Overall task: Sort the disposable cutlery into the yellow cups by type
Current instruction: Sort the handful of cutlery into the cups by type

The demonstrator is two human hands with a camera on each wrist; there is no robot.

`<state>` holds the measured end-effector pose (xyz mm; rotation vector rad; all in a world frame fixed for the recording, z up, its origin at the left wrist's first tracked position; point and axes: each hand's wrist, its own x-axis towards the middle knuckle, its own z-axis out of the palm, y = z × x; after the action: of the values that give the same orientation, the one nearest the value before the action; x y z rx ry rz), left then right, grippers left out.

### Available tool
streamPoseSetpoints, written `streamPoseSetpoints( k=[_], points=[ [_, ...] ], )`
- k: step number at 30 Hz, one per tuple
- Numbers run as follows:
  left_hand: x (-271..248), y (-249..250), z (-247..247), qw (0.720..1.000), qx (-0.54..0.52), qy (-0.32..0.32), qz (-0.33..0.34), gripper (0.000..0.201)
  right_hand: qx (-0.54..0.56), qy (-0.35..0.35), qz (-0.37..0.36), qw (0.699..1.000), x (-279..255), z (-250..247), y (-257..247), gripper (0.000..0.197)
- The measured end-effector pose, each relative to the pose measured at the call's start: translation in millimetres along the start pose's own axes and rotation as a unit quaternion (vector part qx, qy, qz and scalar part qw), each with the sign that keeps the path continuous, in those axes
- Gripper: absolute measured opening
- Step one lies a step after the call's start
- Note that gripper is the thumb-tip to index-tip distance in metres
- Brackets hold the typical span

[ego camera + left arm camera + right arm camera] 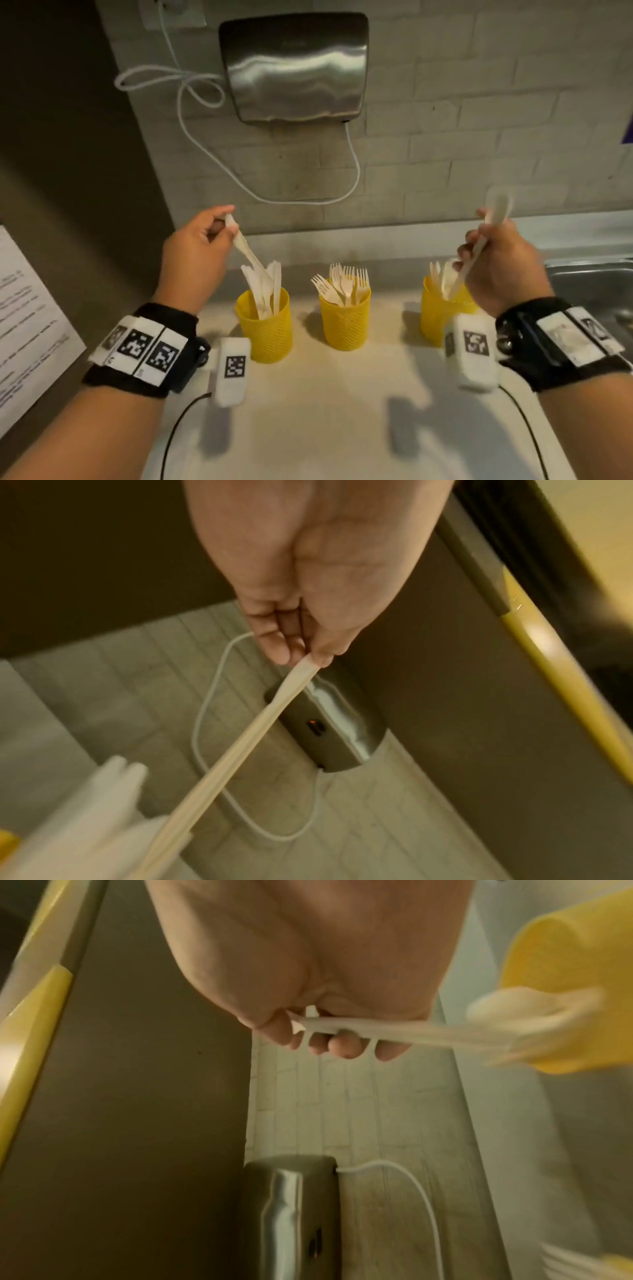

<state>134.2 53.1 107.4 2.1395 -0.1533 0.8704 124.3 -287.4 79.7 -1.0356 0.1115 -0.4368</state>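
Three yellow mesh cups stand in a row on the white counter [325, 411]. The left cup [265, 329] holds knives, the middle cup [345, 323] holds forks, and the right cup [440, 317] holds spoons. My left hand [224, 222] pinches the top end of a white knife [251, 255] whose lower end is inside the left cup. In the left wrist view, thumb and fingers of that hand [304, 658] pinch the knife [240, 750]. My right hand [476, 240] grips a white spoon [498, 205], bowl up, handle slanting down into the right cup [565, 988]. Its fingers curl round the spoon handle [377, 1031].
A steel hand dryer [294, 68] with a looping white cable [356, 164] hangs on the brick wall behind the cups. A metal sink [589, 284] lies to the right. A printed paper sheet [30, 325] is fixed on the left wall.
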Motion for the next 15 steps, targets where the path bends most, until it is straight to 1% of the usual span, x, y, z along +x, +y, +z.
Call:
streamPoseSetpoints(
  k=[1, 2, 4, 5, 7, 8, 9, 10, 11, 12, 13, 14, 15],
  points=[
    [4.7, -5.1, -0.5, 1.000, 0.021, 0.004, -0.004, 0.028, -0.031, 0.015, -0.022, 0.999, 6.7, -1.5, -8.2, 0.028],
    [7.9, -11.5, 2.2, 0.999, 0.035, 0.003, -0.012, 0.029, -0.087, 0.029, -0.042, 0.995, 14.3, -3.8, -11.3, 0.030],
    [10.5, -27.1, 12.1, 0.998, 0.056, -0.026, -0.031, 0.029, -0.197, 0.043, -0.063, 0.977, 26.4, -5.9, -7.1, 0.028],
    [9.2, -33.7, 17.7, 0.996, 0.064, -0.046, -0.041, 0.030, -0.230, 0.043, -0.061, 0.970, 31.9, -6.6, -1.6, 0.025],
    [2.2, -43.5, 30.7, 0.990, 0.076, -0.098, -0.072, 0.033, -0.264, 0.047, -0.042, 0.963, 41.8, -11.1, 13.1, 0.019],
    [-2.4, -46.0, 36.5, 0.985, 0.078, -0.122, -0.090, 0.035, -0.294, 0.048, -0.028, 0.954, 45.3, -14.4, 19.9, 0.020],
    [-7.1, -44.6, 39.7, 0.981, 0.078, -0.142, -0.107, 0.040, -0.338, 0.049, -0.016, 0.940, 47.4, -18.1, 24.1, 0.025],
    [-11.5, -43.0, 40.4, 0.978, 0.083, -0.154, -0.116, 0.046, -0.378, 0.051, -0.005, 0.924, 47.8, -22.4, 26.2, 0.034],
    [-17.8, -40.2, 36.0, 0.974, 0.090, -0.162, -0.129, 0.051, -0.394, 0.060, -0.008, 0.917, 45.5, -25.5, 26.0, 0.045],
    [-26.9, -36.6, 28.7, 0.974, 0.087, -0.161, -0.134, 0.053, -0.391, 0.070, -0.020, 0.917, 40.9, -25.9, 23.0, 0.053],
    [-40.8, -29.3, 17.6, 0.975, 0.061, -0.158, -0.143, 0.051, -0.378, 0.081, -0.046, 0.921, 35.4, -23.8, 19.1, 0.059],
    [-60.5, -24.2, 5.1, 0.976, 0.003, -0.158, -0.150, 0.043, -0.362, 0.085, -0.078, 0.925, 28.1, -18.8, 15.5, 0.061],
    [-88.0, -16.0, -9.1, 0.970, -0.063, -0.170, -0.160, 0.031, -0.345, 0.073, -0.109, 0.930, 18.7, -9.8, 13.5, 0.062]
  ],
)
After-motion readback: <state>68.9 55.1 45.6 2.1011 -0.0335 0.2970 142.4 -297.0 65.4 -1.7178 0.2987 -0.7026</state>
